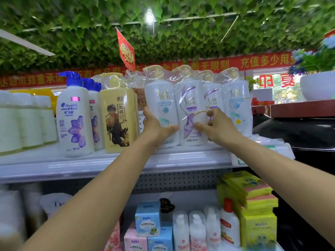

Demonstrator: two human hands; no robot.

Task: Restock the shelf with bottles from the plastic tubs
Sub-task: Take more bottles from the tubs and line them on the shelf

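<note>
Plastic-wrapped twin pack (178, 113) clamped upright between your left hand (155, 124) and right hand (215, 125) — both gripping its sides — so it sits square on the shelf (108, 165).

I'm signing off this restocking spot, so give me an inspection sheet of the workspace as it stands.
Surface: white top shelf, bottles standing along it.
Job's things: four wrapped white bottles in a row; blue-label bottle, purple-label bottle.
Clutter: pump bottle and yellow bottle to the left; boxes and small bottles on the lower shelf; yellow packs at right.
Grippers: left hand grips the blue-label bottle; right hand grips the purple-label bottle.
Cables: nothing seen.
Surroundings: leaf-covered ceiling, ceiling lamp, red banner.
</note>
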